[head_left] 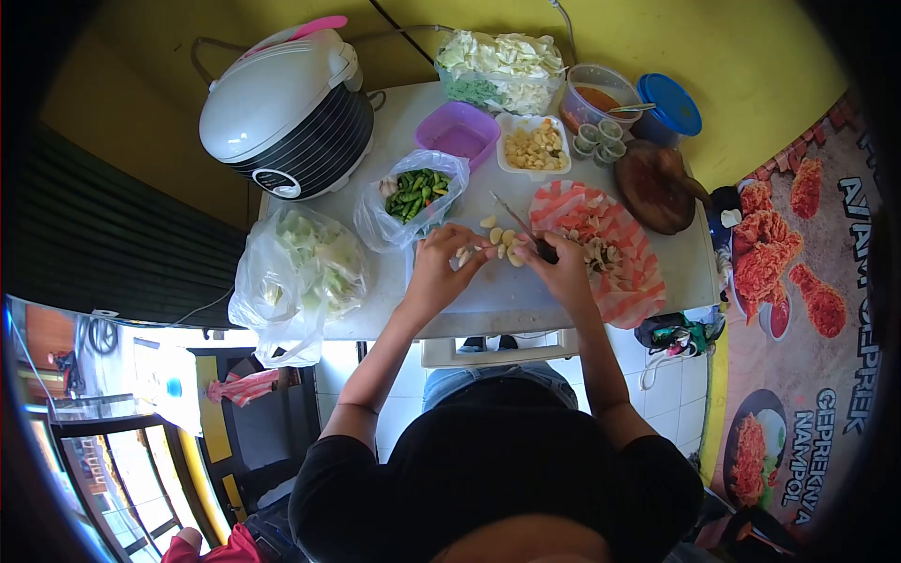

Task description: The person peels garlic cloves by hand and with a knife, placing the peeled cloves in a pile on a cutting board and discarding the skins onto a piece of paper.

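My right hand (556, 266) is closed on a small knife (511, 214), its blade pointing up and to the left over the table. Pale garlic cloves (497, 236) lie between my two hands. My left hand (450, 258) has its fingers bent together around small pale pieces that look like garlic. Right of my right hand, a red-and-white striped bag (624, 267) holds garlic peels. Above my left hand, a clear plastic bag (374, 218) holds green chilies (413, 197) and some garlic.
Behind stand a purple container (450, 131), a white tray of peeled garlic (535, 152), a box of cut cabbage (502, 70), a sauce tub (601, 92), a blue-lidded tub (669, 105) and a stone mortar (654, 188). A rice cooker (291, 113) and bagged greens (305, 263) occupy the left.
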`<state>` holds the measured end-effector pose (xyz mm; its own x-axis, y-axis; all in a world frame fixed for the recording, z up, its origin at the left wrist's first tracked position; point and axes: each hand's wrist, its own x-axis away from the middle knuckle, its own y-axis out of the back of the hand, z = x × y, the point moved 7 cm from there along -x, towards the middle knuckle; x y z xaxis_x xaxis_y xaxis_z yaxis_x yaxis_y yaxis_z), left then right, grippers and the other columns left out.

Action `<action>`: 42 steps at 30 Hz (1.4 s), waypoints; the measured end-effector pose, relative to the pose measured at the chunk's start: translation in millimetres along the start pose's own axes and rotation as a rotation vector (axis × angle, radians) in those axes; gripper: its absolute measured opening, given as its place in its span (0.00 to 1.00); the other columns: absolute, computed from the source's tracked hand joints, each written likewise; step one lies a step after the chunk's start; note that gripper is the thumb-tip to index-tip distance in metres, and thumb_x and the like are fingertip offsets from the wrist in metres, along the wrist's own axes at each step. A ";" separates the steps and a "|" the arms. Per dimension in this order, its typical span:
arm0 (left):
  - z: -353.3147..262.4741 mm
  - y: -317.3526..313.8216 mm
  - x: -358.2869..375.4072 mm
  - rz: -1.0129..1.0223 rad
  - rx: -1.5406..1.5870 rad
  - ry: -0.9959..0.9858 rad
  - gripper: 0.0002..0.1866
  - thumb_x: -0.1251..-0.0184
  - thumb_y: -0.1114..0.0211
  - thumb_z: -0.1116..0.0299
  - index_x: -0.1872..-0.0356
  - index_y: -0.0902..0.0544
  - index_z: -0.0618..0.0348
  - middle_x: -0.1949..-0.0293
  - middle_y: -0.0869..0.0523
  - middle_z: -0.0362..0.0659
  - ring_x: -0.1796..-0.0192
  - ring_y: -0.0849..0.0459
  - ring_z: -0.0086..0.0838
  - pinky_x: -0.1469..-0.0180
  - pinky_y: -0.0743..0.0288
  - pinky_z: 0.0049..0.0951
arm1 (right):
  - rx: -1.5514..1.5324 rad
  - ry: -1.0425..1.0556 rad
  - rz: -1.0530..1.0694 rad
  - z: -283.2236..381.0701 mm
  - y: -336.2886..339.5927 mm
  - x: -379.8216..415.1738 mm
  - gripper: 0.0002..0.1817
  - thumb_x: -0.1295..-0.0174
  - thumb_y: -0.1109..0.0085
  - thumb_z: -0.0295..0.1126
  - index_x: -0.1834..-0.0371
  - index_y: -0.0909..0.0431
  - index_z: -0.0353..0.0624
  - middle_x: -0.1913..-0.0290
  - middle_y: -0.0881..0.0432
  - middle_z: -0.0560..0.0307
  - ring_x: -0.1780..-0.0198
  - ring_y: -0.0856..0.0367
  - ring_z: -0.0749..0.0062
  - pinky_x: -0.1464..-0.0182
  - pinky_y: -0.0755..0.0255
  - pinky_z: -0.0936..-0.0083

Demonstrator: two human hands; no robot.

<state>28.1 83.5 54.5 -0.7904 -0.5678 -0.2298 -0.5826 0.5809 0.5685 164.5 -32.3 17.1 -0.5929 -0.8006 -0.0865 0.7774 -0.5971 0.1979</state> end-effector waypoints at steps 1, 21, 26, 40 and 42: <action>1.1 -0.1 0.0 -0.004 0.004 0.008 0.08 0.45 0.32 0.63 0.67 0.15 0.53 0.63 0.19 0.40 0.58 0.23 0.35 0.53 0.38 0.33 | 0.123 0.016 0.000 -1.4 1.6 -2.1 0.14 0.45 0.35 0.32 0.60 0.20 0.35 0.69 0.19 0.63 0.69 0.27 0.85 0.63 0.32 0.84; -68.2 -107.7 -58.8 -0.041 -0.200 -0.191 0.08 0.50 0.31 0.61 0.71 0.16 0.51 0.64 0.19 0.38 0.56 0.23 0.34 0.53 0.38 0.35 | -0.177 -0.027 -0.418 -37.0 118.0 54.2 0.13 0.40 0.42 0.30 0.53 0.23 0.37 0.68 0.23 0.65 0.69 0.30 0.88 0.66 0.35 0.89; -59.7 -113.7 -67.6 -0.010 -0.196 -0.189 0.08 0.51 0.32 0.62 0.68 0.16 0.48 0.62 0.20 0.38 0.54 0.24 0.33 0.52 0.38 0.36 | -0.185 -0.048 -0.429 -29.5 122.0 65.0 0.15 0.37 0.46 0.29 0.48 0.26 0.38 0.65 0.23 0.65 0.66 0.29 0.87 0.63 0.35 0.89; -5.4 5.0 -2.0 -0.190 0.212 0.159 0.11 0.43 0.37 0.76 0.57 0.18 0.56 0.57 0.19 0.45 0.58 0.20 0.33 0.59 0.27 0.30 | -0.124 -0.230 0.048 -29.6 68.6 69.8 0.20 0.31 0.56 0.33 0.36 0.34 0.48 0.76 0.32 0.67 0.76 0.35 0.85 0.73 0.39 0.88; 20.0 18.8 10.8 -0.231 0.304 0.314 0.13 0.42 0.37 0.76 0.55 0.19 0.57 0.56 0.20 0.46 0.55 0.20 0.32 0.58 0.26 0.28 | -0.165 -0.265 0.045 -16.8 63.1 64.4 0.20 0.31 0.56 0.34 0.36 0.34 0.48 0.78 0.32 0.67 0.77 0.36 0.88 0.76 0.42 0.90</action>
<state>4.8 100.0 47.0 -0.5657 -0.8232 -0.0470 -0.8019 0.5360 0.2640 178.9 -122.4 7.6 -0.5741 -0.7987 0.1803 0.8150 -0.5785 0.0324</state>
